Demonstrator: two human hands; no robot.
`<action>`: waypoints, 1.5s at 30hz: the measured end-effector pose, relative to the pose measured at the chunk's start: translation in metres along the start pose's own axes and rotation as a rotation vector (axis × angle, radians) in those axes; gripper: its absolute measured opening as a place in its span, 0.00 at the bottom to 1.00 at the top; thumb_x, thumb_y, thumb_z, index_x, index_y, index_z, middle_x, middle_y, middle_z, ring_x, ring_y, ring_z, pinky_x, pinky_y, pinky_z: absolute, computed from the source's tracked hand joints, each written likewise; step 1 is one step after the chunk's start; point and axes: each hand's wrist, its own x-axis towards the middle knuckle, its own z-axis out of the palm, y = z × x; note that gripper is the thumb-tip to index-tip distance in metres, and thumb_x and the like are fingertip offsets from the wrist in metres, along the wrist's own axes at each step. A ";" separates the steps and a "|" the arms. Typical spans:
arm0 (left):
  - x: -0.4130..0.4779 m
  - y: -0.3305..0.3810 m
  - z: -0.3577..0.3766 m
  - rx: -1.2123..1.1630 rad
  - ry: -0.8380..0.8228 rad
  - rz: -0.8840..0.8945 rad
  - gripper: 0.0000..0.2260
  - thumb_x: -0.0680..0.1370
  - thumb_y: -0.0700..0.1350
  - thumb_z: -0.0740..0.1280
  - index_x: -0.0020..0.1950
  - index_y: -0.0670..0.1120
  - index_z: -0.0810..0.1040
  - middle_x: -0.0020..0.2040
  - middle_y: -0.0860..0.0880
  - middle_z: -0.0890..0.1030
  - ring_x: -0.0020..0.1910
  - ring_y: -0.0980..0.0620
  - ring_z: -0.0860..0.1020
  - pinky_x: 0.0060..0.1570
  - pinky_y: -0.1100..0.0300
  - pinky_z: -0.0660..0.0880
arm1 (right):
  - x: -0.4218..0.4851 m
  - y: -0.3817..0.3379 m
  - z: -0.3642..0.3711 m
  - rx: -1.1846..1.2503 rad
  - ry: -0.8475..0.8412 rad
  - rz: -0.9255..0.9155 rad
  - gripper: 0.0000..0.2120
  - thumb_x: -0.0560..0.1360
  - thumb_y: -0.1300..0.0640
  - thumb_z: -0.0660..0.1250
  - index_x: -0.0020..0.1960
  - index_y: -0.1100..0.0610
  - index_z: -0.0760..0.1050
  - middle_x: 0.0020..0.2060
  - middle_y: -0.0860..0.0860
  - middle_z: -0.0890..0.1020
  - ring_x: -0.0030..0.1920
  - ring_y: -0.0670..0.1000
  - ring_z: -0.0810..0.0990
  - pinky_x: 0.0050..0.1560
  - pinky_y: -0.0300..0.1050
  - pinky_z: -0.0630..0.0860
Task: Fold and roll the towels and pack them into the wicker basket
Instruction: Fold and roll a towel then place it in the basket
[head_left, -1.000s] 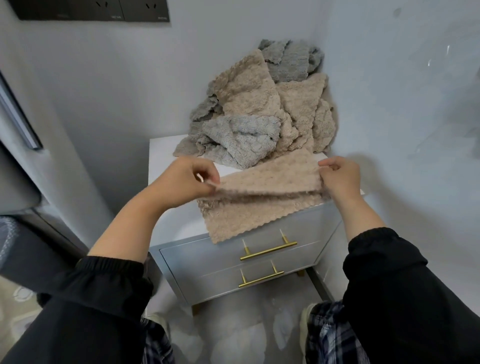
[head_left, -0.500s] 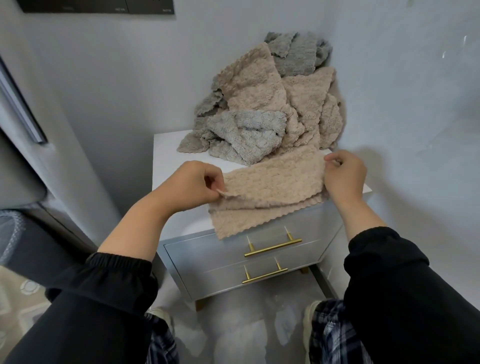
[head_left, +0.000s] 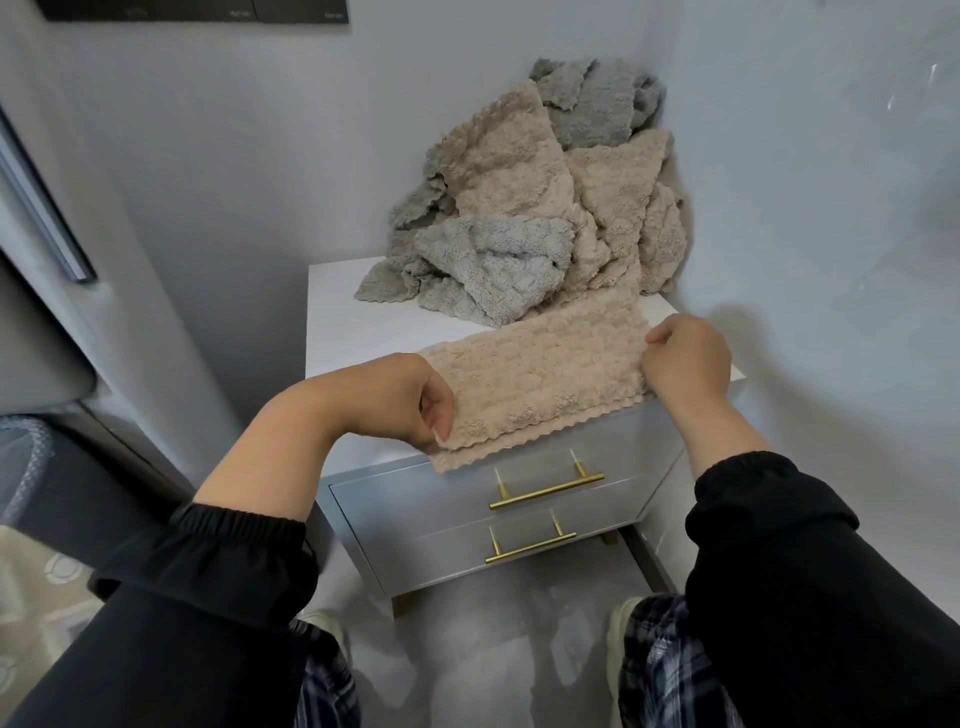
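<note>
A white-topped cabinet (head_left: 358, 325) stands in the corner of pale grey walls (head_left: 234, 182); its two drawers (head_left: 415, 501) carry gold bar handles (head_left: 546, 491); the floor (head_left: 483, 639) beneath is glossy grey.

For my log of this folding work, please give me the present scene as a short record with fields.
towel in work: beige towel, folded double, lying on the nightstand, front edge overhanging
left hand: pinches the towel's left end
right hand: pinches the towel's right end
pile: unfolded grey and beige towels, heaped at the back
basket: not in view
</note>
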 end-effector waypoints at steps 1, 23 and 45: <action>-0.002 0.000 -0.001 -0.021 -0.045 0.002 0.07 0.67 0.43 0.77 0.37 0.54 0.82 0.36 0.52 0.80 0.36 0.58 0.75 0.44 0.58 0.74 | -0.001 -0.002 -0.001 -0.047 0.009 -0.028 0.12 0.72 0.69 0.60 0.48 0.60 0.80 0.53 0.59 0.79 0.57 0.61 0.73 0.53 0.50 0.71; 0.042 -0.032 0.003 -0.061 0.505 -0.475 0.05 0.76 0.42 0.68 0.42 0.43 0.78 0.43 0.47 0.79 0.47 0.47 0.77 0.44 0.56 0.73 | -0.047 -0.052 0.017 -0.471 -0.754 -0.541 0.36 0.77 0.32 0.44 0.78 0.48 0.40 0.77 0.50 0.39 0.76 0.52 0.36 0.74 0.62 0.38; 0.072 0.014 0.051 0.428 0.260 -0.010 0.30 0.78 0.66 0.45 0.78 0.58 0.45 0.79 0.52 0.43 0.77 0.49 0.41 0.74 0.47 0.41 | 0.012 0.006 -0.030 -0.276 -0.337 0.134 0.14 0.74 0.55 0.65 0.33 0.58 0.67 0.31 0.51 0.71 0.30 0.49 0.69 0.27 0.40 0.60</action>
